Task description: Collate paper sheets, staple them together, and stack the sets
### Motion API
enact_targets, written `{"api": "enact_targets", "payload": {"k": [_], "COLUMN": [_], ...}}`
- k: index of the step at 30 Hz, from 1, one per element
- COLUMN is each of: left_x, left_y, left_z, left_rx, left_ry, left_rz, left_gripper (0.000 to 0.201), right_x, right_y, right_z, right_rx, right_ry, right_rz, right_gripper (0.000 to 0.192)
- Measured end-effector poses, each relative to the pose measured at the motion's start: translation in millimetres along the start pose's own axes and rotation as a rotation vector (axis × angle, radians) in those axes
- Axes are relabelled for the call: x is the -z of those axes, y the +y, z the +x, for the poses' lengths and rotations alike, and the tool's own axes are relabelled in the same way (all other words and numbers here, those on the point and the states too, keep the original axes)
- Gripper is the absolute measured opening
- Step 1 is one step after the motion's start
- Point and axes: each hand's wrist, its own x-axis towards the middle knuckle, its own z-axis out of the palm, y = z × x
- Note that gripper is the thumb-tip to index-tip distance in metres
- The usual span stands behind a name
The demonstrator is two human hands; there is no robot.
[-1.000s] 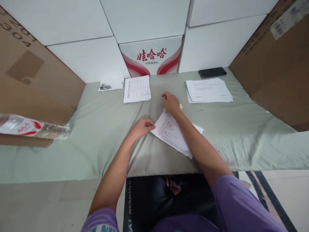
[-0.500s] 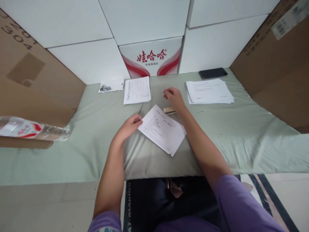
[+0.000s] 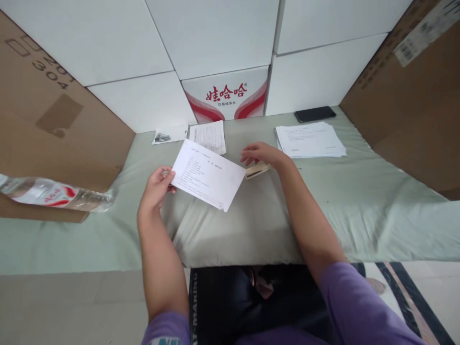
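Note:
In the head view, my left hand (image 3: pixel 158 186) pinches the left edge of a white printed paper sheet (image 3: pixel 210 175), thumb on top. The sheet is tilted and raised, overlapping the near edge of a small stack of printed papers (image 3: pixel 212 135). My right hand (image 3: pixel 261 153) is beside a cream-coloured stapler (image 3: pixel 257 170) on the cloth, its fingers loosely bent and apart with nothing between them. Part of the stapler is hidden by that hand; I cannot tell whether they touch.
A larger pile of printed papers (image 3: pixel 311 140) lies at the right, with a black phone (image 3: pixel 315 114) behind it. A small white packet (image 3: pixel 170 134) lies at the back left. Cardboard boxes (image 3: pixel 53 110) flank the green cloth (image 3: pixel 377 230); a water bottle (image 3: pixel 57 193) lies at the left.
My left hand has moved left and lifted the paper sheet off the cloth, taking it away from under my right forearm. My right hand has lowered slightly toward the stapler.

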Motion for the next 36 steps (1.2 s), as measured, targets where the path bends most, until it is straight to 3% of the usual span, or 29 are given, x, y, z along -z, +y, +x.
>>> {"api": "enact_targets", "payload": {"k": [5,11,16,21,24,27,32,36], "left_x": [11.9,-21.9,-53.5,-64.0,-69.4,-80.0,-101.0,-113.4], "left_y": [-9,-12,-12,-17,-20,-21,-27,-33], "left_z": [8,17,13,11,12,9,-1,-12], "left_rx": [-0.04,-0.088,-0.143,-0.219,-0.231,-0.2,-0.18,-0.351], "left_ry": [0.16,0.258,0.23,0.24,0.219,0.111,-0.108,-0.279], "left_rz": [-0.122,-0.182,-0.155,-0.209,-0.246,-0.253,-0.121,0.24], "left_gripper": [0.024,0.041,0.054,0.055,0.058,0.059,0.051,0.035], "right_x": [-7,-24,-35,-34,-28,-9,57,116], "right_y": [-4,-10,-9,-6,-7,-8,2,22], "right_z": [-3,0,5,7,9,7,-26,-66], "right_rx": [0.009,0.066,0.022,-0.037,-0.015,0.036,0.064,0.055], "right_ry": [-0.102,-0.297,-0.166,-0.116,0.04,0.3,0.754,0.966], "right_rz": [0.078,0.216,0.326,0.396,0.396,0.395,0.447,0.456], "right_gripper": [0.037,0.046,0.028,0.022,0.015,0.009,0.008,0.008]}}
